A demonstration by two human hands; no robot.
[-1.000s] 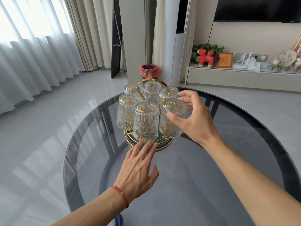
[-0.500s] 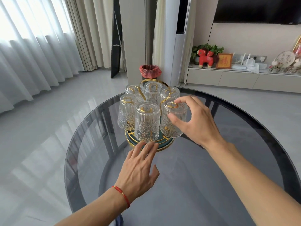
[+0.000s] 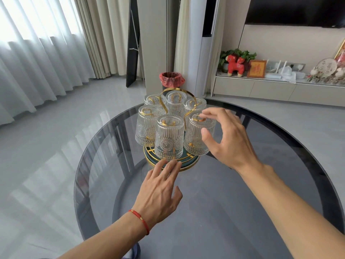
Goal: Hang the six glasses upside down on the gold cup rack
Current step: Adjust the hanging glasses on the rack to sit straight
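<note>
Ribbed glasses (image 3: 169, 139), no legible writing

The gold wire cup rack (image 3: 169, 94) stands on the round smoked-glass table (image 3: 242, 212), toward its far edge. Six ribbed clear glasses (image 3: 169, 139) hang upside down around it. Left hand (image 3: 158, 193) lies flat just before the rack's base; right hand (image 3: 229, 141) hovers right of it, perhaps brushing the nearest glass.

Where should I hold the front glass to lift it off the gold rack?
Probably around the ribbed side wall of the front glass, coming from the near side. It hangs upside down, neighbours crowd both sides, and only that face is open.
</note>
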